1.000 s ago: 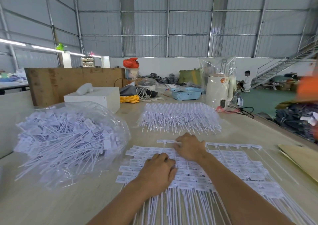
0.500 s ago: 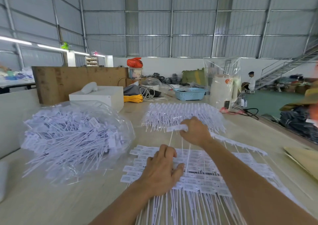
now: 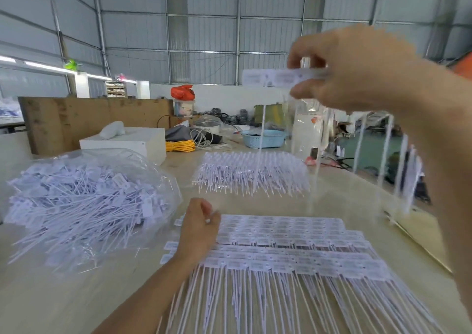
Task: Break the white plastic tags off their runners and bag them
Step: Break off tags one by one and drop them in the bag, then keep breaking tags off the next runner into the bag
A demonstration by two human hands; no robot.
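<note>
A strip of white tags (image 3: 275, 77) hangs in the air, tails dangling, pinched in the right hand (image 3: 357, 70), likely to snap them apart, while the left hand (image 3: 199, 227), fingers loosely curled, steadies the stack (image 3: 293, 246) on the counter (image 3: 63, 295) beside the filled bag (image 3: 86, 200).

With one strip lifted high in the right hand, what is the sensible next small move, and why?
Probably bring the left hand up to the raised strip. The right hand pinches it alone, tails dangling, so the tags cannot be snapped off yet. The left rests on the stack, holding nothing; the bag sits beside it.
</note>
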